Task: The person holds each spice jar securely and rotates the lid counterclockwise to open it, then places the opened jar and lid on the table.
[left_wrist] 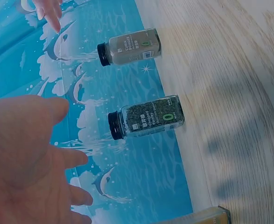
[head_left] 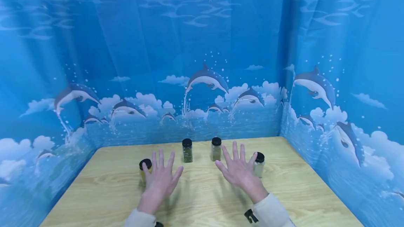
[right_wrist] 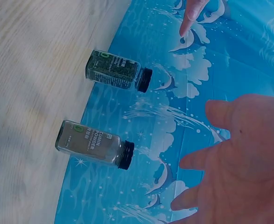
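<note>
Both hands are held over the table with fingers spread and nothing in them. My left hand (head_left: 160, 181) overlaps a black-capped jar of yellow spice (head_left: 142, 176) in the head view. My right hand (head_left: 240, 171) partly covers a jar of pale contents (head_left: 258, 167) at the right. Between the hands, farther back, stand a jar of chopped parsley (head_left: 187, 151) and a jar of cumin powder (head_left: 216, 151), both upright. Their labels show in the left wrist view on the parsley jar (left_wrist: 151, 115) and cumin jar (left_wrist: 134, 46).
The light wood table (head_left: 202, 199) reaches back to a blue curtain (head_left: 189, 45) printed with dolphins, which also closes off the left and right sides. A black clip-like piece (head_left: 251, 215) sits at the right sleeve (head_left: 273, 211).
</note>
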A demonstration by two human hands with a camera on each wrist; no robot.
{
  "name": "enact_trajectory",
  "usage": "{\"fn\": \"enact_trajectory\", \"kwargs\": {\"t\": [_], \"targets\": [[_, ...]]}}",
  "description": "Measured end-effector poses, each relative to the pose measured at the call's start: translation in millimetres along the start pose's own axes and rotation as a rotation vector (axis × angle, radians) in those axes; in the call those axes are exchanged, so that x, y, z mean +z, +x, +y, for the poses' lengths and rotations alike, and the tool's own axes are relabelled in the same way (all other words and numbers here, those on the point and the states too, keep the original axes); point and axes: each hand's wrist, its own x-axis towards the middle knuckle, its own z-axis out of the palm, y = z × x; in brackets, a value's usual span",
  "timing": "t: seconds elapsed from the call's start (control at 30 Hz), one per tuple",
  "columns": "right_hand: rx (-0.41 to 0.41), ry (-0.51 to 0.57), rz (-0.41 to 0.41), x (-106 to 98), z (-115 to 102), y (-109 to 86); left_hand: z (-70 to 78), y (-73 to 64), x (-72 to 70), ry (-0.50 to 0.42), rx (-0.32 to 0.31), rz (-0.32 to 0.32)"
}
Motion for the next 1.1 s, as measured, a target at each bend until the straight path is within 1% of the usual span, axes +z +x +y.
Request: {"fn": "enact_trajectory", "kwargs": {"t": [0.13,0.2,0.27,0.37,0.43,0.5,0.6,0.67,0.8,0.97,1.1], "targets": [[-0.008,0.01,0.008,-1,-1,-0.2,-2.1,0.1,-1.1,-0.002,0.015,0.012],[-0.026,0.03,0.015,-1,-2,0.4,-3.4,0.4,-3.2,0.004,0.039,0.028],[-0.051,0.081,0.013,-1,-2,1.5,-5.2,1.4,-6.1,0.011,0.072,0.037],[-0.107,0.185,0.002,-1,-3,4.5,-8.4,2.0,-12.3,-0.005,0.143,0.06],[-0.141,0.252,-0.019,-1,-3,6.7,-11.0,2.7,-16.2,-0.036,0.192,0.071],[-0.176,0.295,-0.031,0,-4,9.3,-13.4,2.8,-20.7,-0.095,0.235,0.075],[-0.215,0.343,-0.046,2,-5,13.0,-16.9,3.1,-27.3,-0.195,0.272,0.05],[-0.238,0.366,-0.048,2,-6,15.6,-19.6,2.6,-32.8,-0.26,0.285,0.02],[-0.266,0.392,-0.065,0,-11,20.0,-28.6,1.3,-42.5,-0.311,0.307,-0.017],[-0.299,0.397,-0.09,0,-19,23.9,-42.1,-1.3,-49.7,-0.309,0.32,-0.026],[-0.328,0.396,-0.102,1,-25,26.2,-50.8,-4.4,-55.2,-0.285,0.306,-0.02]]}}
